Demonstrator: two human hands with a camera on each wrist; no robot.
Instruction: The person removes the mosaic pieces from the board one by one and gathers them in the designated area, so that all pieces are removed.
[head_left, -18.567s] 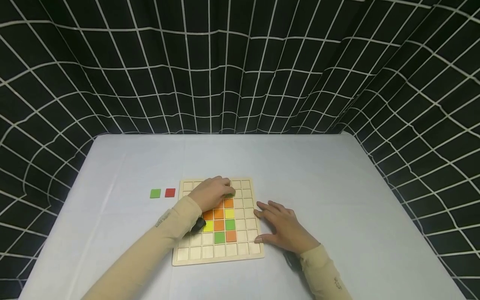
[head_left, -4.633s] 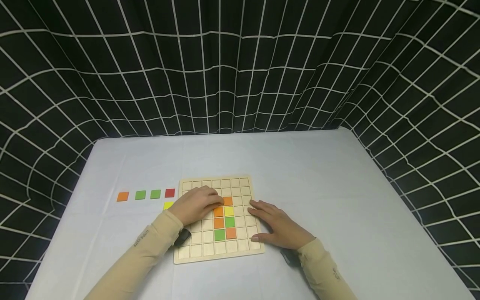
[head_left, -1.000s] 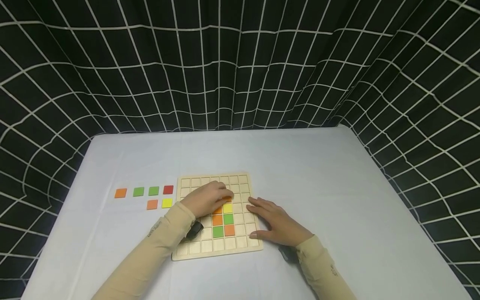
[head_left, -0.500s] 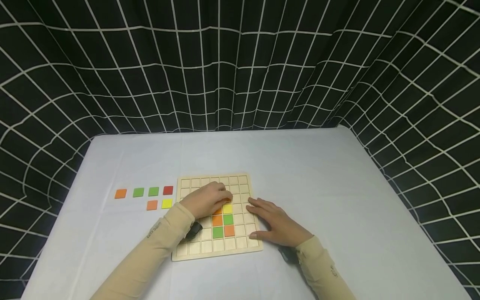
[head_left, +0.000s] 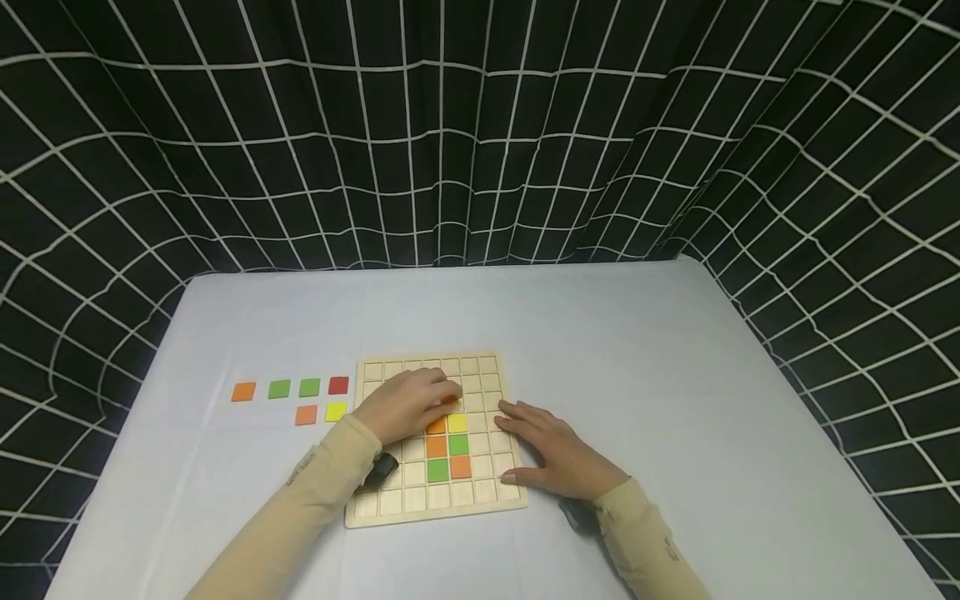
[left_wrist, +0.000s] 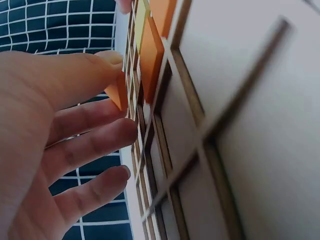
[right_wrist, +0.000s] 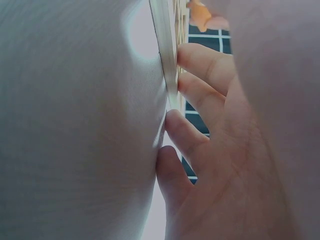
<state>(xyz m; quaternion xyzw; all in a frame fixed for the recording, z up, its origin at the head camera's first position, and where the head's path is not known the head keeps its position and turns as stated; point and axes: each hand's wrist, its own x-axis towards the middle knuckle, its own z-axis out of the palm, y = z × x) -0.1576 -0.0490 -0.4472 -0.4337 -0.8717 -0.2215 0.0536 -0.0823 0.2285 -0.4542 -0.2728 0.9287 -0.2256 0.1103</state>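
A wooden grid board [head_left: 486, 493] lies on the white table. My left hand [head_left: 408, 406] is over its middle; thumb and index finger pinch an orange tile [left_wrist: 118, 94], tilted up, in the left wrist view. The other left fingers extend near the grid. Below it, orange [head_left: 437, 447], yellow [head_left: 457, 422] and green [head_left: 458, 443] tiles sit in two columns of cells; the hand may hide others. My right hand [head_left: 558, 450] rests at the board's right edge with fingers spread, fingertips [right_wrist: 187, 55] touching the rim in the right wrist view.
Left of the board lie loose tiles: an orange one [head_left: 243, 392], two green ones, a red one [head_left: 338, 385], a salmon-orange one [head_left: 306, 415] and a yellow one [head_left: 335, 412]. A dark curtain [head_left: 465, 133] with white grid lines surrounds the table's back and sides.
Since the oldest frame, several tiles have left the board and more now lie at its left. In the last second, an orange tile has come up from its cell in my left hand.
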